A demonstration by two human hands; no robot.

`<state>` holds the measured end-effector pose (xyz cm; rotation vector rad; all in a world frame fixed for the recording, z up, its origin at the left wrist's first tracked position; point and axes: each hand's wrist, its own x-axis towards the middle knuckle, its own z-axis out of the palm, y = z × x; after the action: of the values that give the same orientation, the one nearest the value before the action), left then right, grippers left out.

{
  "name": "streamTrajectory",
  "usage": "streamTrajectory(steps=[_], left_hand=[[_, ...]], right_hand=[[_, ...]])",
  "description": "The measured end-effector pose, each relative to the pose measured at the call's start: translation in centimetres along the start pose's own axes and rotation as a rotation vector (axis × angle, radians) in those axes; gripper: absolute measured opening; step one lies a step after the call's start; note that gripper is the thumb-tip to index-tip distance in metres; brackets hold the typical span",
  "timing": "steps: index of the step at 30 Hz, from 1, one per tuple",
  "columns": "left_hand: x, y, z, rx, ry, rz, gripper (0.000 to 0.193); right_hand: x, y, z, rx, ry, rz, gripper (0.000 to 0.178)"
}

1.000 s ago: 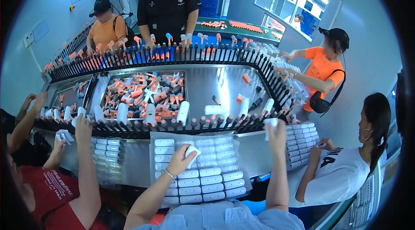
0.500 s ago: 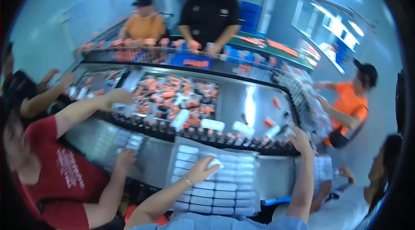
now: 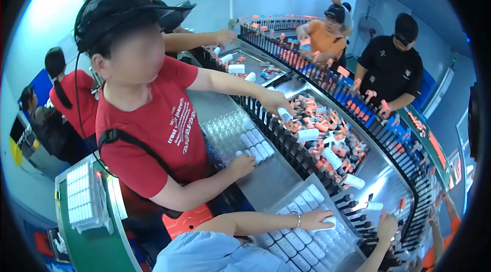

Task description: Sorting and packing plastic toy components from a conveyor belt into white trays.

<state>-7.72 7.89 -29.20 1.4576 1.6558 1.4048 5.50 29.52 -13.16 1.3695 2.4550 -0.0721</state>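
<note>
My left hand [image 3: 316, 219], with a bracelet at the wrist, is closed on a small white rounded case [image 3: 327, 224]. It is above a clear plastic tray [image 3: 335, 244] whose pockets hold rows of similar white cases [image 3: 292, 246]. To the right, my right hand [image 3: 387, 227] is raised beside the dark pegs [image 3: 353, 210] along the line's edge. Its fingers point away from me and are partly hidden by the hand itself, so its grip is unclear. Just beyond those fingers lies a white piece [image 3: 374, 205].
A co-worker in a red shirt [image 3: 153, 123] stands close at left, reaching across to the line. Orange, white and dark parts [image 3: 332, 139] fill a metal trough inside the peg line. Behind, a green bench [image 3: 76, 246] bears a stacked white tray [image 3: 79, 195]. Others stand across the line.
The whole view has swung left, bringing the co-worker in red and the green bench into sight. My left hand still holds a white case over the tray; my right hand remains near the pegs.
</note>
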Motion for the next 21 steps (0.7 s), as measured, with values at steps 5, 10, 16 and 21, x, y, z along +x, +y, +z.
streamTrajectory(steps=[5, 10, 16, 21], left_hand=[[-0.1, -0.3, -0.1, -0.024, 0.038, 0.05, 0.041], [-0.3, -0.7, 0.6, -0.038, -0.023, -0.034, 0.041], [-0.9, 0.3, 0.7, -0.005, 0.005, 0.02, 0.041], [-0.8, -3.5, 3.3, 0.144, 0.142, 0.053, 0.044]], right_hand=[[-0.8, 0.5, 5.1, 0.303, 0.828, -0.585, 0.049], [-15.3, 2.3, 7.1, 0.515, 0.588, -0.617, 0.024], [-17.4, 5.7, 20.1, 0.513, 0.2, -0.475, 0.03], [-16.4, 4.3, 18.1, 0.193, 0.249, -0.656, 0.028]])
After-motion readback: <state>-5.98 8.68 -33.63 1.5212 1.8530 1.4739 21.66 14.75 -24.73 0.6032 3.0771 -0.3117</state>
